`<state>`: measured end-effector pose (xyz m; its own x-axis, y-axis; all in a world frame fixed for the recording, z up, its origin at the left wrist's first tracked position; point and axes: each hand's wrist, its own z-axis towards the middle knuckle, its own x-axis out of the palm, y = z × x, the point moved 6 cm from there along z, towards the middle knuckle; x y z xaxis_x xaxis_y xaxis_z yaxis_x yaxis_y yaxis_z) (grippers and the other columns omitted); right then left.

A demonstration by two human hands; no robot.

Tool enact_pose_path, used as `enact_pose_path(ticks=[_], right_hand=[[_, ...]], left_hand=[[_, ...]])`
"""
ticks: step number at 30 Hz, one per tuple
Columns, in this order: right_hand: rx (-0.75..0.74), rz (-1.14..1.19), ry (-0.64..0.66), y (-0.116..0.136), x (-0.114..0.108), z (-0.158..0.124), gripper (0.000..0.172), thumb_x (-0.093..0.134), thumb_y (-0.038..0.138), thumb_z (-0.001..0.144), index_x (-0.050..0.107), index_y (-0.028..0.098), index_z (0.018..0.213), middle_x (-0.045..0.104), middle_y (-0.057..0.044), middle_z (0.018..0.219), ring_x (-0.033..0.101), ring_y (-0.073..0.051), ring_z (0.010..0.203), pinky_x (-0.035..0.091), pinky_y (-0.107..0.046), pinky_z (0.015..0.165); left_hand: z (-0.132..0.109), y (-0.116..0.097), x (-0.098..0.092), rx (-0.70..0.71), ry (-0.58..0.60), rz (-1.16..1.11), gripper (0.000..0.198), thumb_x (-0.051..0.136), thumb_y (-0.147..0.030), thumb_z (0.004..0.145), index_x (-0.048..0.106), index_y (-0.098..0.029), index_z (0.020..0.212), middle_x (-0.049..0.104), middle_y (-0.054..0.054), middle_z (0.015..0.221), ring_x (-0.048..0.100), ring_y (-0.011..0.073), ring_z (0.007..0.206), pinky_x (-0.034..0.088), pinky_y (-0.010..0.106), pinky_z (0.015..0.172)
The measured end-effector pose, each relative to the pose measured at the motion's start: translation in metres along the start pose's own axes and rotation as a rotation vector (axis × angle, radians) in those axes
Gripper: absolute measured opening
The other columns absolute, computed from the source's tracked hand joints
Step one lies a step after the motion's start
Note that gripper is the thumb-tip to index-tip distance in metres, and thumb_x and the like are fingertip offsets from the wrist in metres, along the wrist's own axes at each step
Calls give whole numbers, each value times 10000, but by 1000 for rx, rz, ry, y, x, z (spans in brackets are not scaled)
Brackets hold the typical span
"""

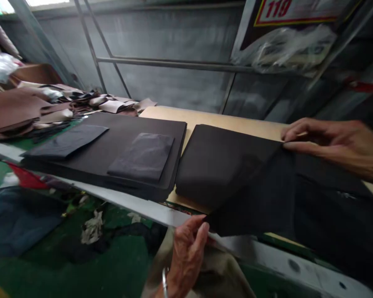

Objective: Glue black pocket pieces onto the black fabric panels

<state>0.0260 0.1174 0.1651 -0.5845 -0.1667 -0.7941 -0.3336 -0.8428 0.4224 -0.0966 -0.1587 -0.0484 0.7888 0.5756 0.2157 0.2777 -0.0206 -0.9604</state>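
Observation:
My left hand (188,254) is low in the middle, its thumb and fingers pinched on the near corner of a thin black sheet (261,194). My right hand (332,142) reaches in from the right and pinches the sheet's far corner. The sheet hangs stretched between both hands, just above and to the right of a stack of black sheets (217,161) on the tan board (224,120).
To the left lies a wider black stack (124,124) with two dark grey pieces (143,156) on top. Brown and beige scraps (34,105) pile at the far left. A metal table edge (136,205) runs across; below is green floor with scraps.

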Motion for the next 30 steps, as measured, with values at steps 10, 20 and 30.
enact_pose_path(ticks=[10, 20, 30], right_hand=[[-33, 70, 118, -21, 143, 60, 266, 579, 459, 829, 611, 198, 784, 622, -29, 739, 554, -162, 673, 404, -290, 618], [-137, -35, 69, -38, 199, 81, 76, 563, 256, 831, 584, 196, 789, 605, -55, 820, 557, -189, 748, 421, -312, 681], [-127, -100, -1, -51, 216, 75, 71, 546, 242, 857, 547, 205, 797, 594, -58, 837, 548, -200, 755, 402, -321, 676]], left_hand=[[1, 3, -24, -5, -96, -202, 573, 694, -450, 830, 544, -184, 1314, 648, 141, 1183, 687, 254, 1006, 625, 378, 803], [5, 3, -35, 42, -26, -52, 502, 639, -367, 890, 518, -216, 1353, 496, 154, 1422, 534, 298, 1282, 517, 469, 1042], [11, -6, -29, 84, 0, 56, 510, 602, -284, 898, 459, -244, 1386, 440, 159, 1431, 587, 276, 1200, 607, 388, 878]])
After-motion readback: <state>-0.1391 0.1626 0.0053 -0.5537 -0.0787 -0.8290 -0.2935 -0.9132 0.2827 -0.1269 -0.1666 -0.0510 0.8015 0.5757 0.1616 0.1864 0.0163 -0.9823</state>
